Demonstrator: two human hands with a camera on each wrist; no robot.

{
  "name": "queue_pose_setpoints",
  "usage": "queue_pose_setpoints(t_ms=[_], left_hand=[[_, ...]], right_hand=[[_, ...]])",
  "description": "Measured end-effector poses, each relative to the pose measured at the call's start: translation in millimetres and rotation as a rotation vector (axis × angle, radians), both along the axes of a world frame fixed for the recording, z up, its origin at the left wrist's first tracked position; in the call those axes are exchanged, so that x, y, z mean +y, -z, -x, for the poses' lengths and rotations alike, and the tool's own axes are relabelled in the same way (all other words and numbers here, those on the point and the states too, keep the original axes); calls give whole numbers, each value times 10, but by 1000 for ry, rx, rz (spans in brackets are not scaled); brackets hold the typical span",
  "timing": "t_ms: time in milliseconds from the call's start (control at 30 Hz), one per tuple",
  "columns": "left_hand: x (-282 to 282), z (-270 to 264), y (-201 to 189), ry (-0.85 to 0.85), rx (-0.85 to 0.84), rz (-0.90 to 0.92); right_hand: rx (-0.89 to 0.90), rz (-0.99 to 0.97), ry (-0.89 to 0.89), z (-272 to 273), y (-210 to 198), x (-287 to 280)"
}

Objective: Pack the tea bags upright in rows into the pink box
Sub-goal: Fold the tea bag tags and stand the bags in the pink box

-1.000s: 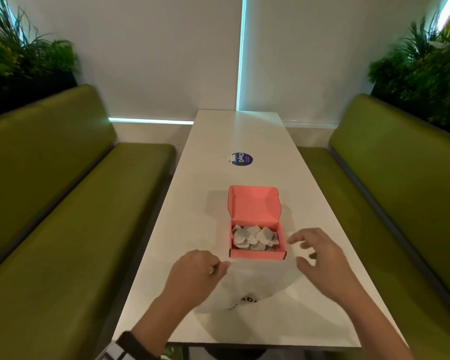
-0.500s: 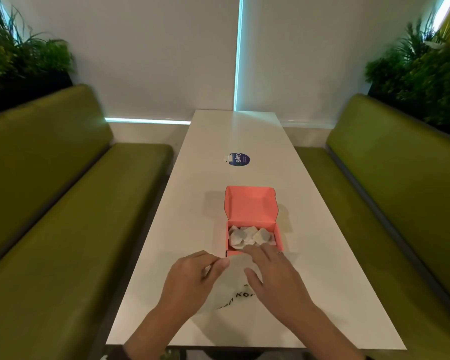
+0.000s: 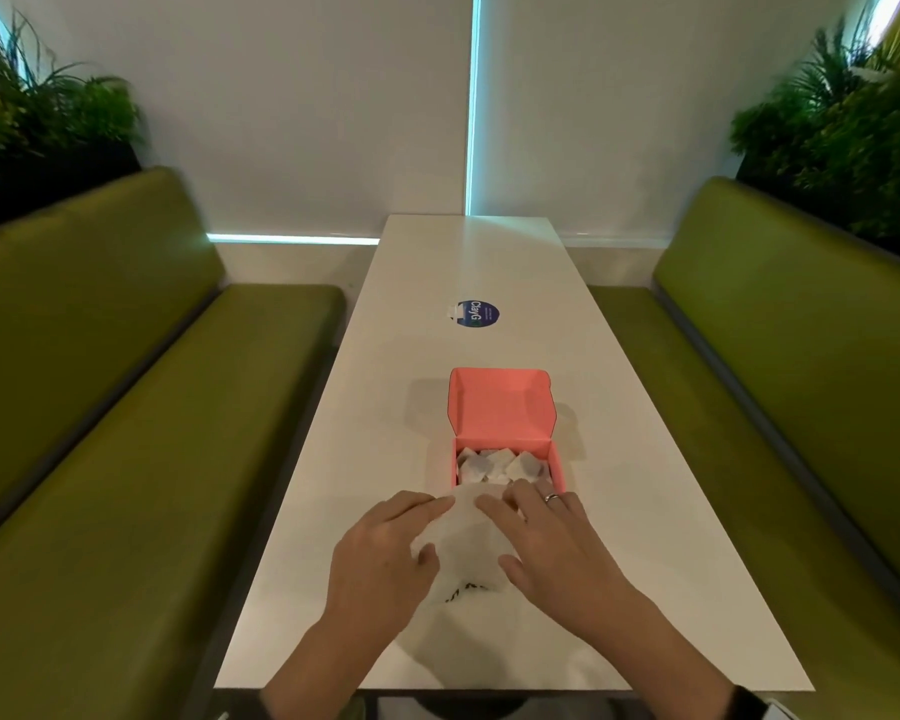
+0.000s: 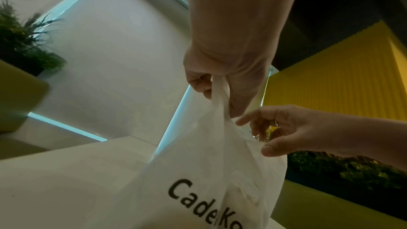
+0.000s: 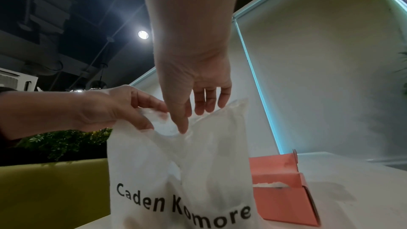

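The pink box (image 3: pixel 559 467) stands open on the white table (image 3: pixel 385 407), its lid (image 3: pixel 500 402) tipped back. Several white tea bags (image 3: pixel 500 465) lie loosely inside, not in clear rows. Just in front of the box stands a white plastic bag (image 3: pixel 463 548) printed "Caden Komore" (image 5: pixel 180 205). My left hand (image 4: pixel 216 84) pinches the bag's top edge and holds it up. My right hand (image 5: pixel 193 119) hangs over the bag's mouth with its fingers straight and spread, fingertips touching the rim. What the bag holds is hidden.
Green benches (image 3: pixel 126 407) run along both sides of the narrow table. A round blue sticker (image 3: pixel 476 313) lies beyond the box. Plants (image 3: pixel 848 127) stand behind the bench backs.
My right hand has swung left from beside the box to the bag's mouth. The left hand has kept its hold on the bag's edge.
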State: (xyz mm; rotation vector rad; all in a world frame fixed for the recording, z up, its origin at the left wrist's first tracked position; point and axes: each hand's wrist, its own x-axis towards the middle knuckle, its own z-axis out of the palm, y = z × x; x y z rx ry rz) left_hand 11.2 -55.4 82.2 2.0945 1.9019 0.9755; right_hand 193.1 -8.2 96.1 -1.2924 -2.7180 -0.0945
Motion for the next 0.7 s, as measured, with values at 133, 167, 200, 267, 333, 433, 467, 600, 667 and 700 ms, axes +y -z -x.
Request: queue_pose_setpoints(t_ms=[133,167,200,267,333,433,467,600,667,700], left_hand=[[-30,-24,-21,16,-1,70],[-33,-27,-19,13,-12,71],[-41,-36,-20,-6,-12,78],[-73,-66,-31,11,42,122],[-75,-94,-16,39,84,173],[-106,-84,9,89,136,232],[-112,-89,13,100,148,249],[-72,-122,10,119,126,269],[-62,-124,70,106,199,230],[-69,-123,81,106,186,240]], right_hand=[[-212,88,-26,39,-13,-67],[-266,183,-86,48,-47,-106],[-282,317,-120,46,-69,-142],[-291,623,-77,18,-109,-162],[-209,738,-20,13,-47,-118],[-99,573,102,115,141,63],[-108,548,123,156,213,93],[-174,524,207,299,515,101],[-112,497,245,316,640,86],[-140,459,241,324,668,75]])
